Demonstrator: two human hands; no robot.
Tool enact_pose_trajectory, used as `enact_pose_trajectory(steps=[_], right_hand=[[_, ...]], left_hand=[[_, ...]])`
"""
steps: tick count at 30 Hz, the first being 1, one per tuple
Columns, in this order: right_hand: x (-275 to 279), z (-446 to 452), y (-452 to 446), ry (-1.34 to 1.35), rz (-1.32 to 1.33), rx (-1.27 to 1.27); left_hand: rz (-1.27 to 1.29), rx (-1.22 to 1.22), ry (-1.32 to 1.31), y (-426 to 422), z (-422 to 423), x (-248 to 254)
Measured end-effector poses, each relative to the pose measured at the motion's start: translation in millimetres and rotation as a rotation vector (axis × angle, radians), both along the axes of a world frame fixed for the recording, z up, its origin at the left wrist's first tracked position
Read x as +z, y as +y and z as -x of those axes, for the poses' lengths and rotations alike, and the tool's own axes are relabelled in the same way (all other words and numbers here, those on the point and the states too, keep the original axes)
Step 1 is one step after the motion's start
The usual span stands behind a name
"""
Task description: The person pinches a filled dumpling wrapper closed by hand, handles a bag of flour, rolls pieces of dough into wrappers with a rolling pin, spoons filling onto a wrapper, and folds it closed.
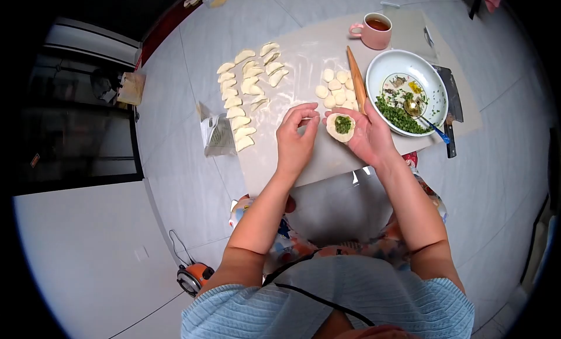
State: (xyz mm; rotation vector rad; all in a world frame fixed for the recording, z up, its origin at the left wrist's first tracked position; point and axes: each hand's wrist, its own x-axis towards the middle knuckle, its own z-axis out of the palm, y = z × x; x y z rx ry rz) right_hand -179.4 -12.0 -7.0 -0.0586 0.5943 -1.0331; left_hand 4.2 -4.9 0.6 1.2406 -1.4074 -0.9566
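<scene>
On the fingers of my right hand [374, 141] lies a round dumpling wrapper [332, 132], held flat and facing up. A small mound of chopped green filling [343, 124] sits in its middle. My left hand [294, 141] is just to the left, apart from the wrapper; its fingers are loosely curled with a gap to the thumb, and I see nothing in it. Beyond my hands, small dough discs [335, 85] are grouped beside a wooden rolling pin [355, 76]. Folded dumplings [236, 112] stand in rows at the left of the board [292, 174].
A white bowl [374, 76] holds green filling and a spoon [429, 125] at the right. A cleaver [449, 96] lies beyond it, partly hidden by the bowl. A pink mug [375, 38] of reddish-brown liquid stands at the back. A plastic bag [216, 135] is at the board's left edge.
</scene>
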Motion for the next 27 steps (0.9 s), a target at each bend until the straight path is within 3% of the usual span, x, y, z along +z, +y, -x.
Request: enact_pose_trajectory(steps=[15, 18, 27], right_hand=[[1.1, 1.4, -0.7, 0.073, 0.081, 0.039], [-6.6, -1.8, -2.0, 0.074, -0.065, 0.049], [-5.4, 0.2, -1.5, 0.102, 0.039, 0.075]], left_hand=[[-0.022, 0.036, 0.011, 4.6, -2.9, -4.4], [-0.015, 0.013, -0.003, 0.3, -3.7, -3.3], [0.029, 0.021, -0.023, 4.6, -2.8, -8.6]])
